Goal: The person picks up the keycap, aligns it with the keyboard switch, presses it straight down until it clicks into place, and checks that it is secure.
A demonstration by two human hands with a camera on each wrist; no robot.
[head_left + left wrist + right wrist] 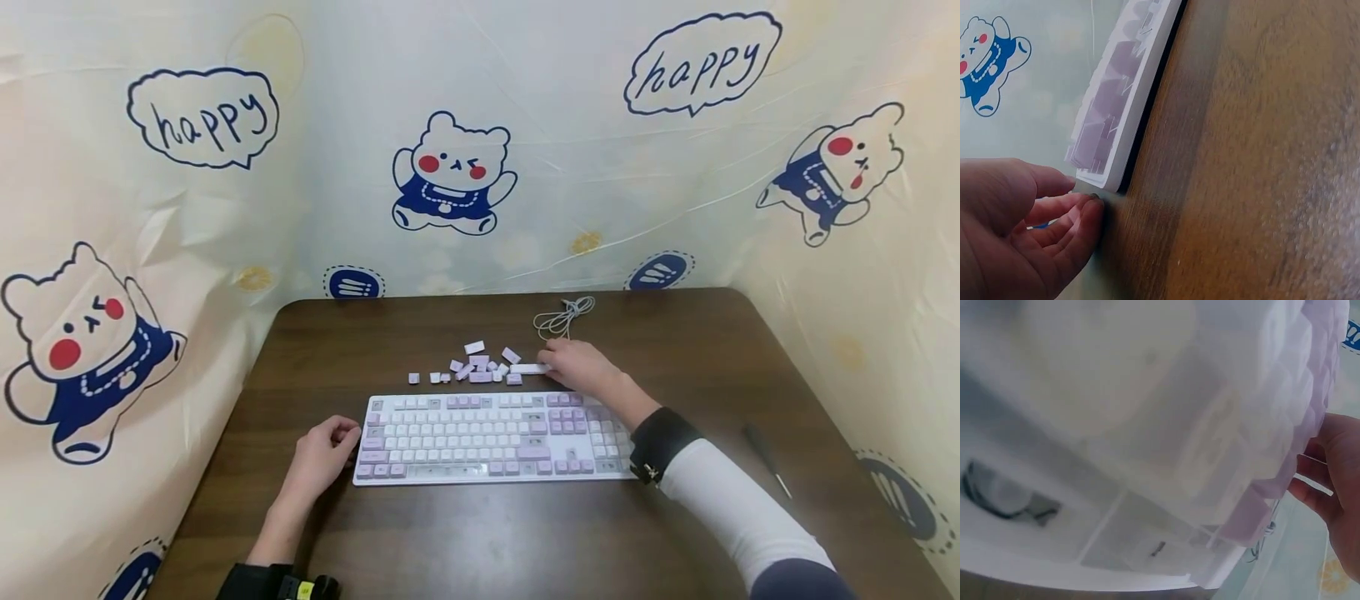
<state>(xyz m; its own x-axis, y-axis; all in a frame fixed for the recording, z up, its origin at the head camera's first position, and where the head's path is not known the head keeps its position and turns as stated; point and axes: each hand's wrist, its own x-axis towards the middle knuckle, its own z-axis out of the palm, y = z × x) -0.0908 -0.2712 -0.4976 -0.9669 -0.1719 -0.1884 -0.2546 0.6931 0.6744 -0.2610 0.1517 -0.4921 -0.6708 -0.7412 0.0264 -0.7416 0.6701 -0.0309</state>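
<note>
Person is working on a white and purple keyboard (491, 437) lying near the middle of the brown surface (675, 533). Right hand (581, 368) is reaching past the keyboard's far edge, touching the long white keycap (527, 368) at the right end of the loose keycaps (480, 367). Right fingers look curled over it, but whether they are actually pinching it I cannot tell; the right wrist view is blurred, mostly keyboard up close. Left hand (322, 454) is resting at the keyboard's near left corner, fingers (1082, 215) loosely curled against the case edge, gripping nothing.

Risks as I judge them:
- Right forearm is crossing over the number pad; a drop of the wrist could press or knock seated caps.
- Loose keycaps are lying close together, so a sweeping hand could scatter them toward the coiled cable (562, 315) on the far side or off the surface.
- Long cap could slip if pinched at only one end.
- Left hand is only lightly touching, so the keyboard could slide if pushed.
- Screwdriver (765, 458) on the right is lying near the sleeve and could get nudged and roll.
</note>
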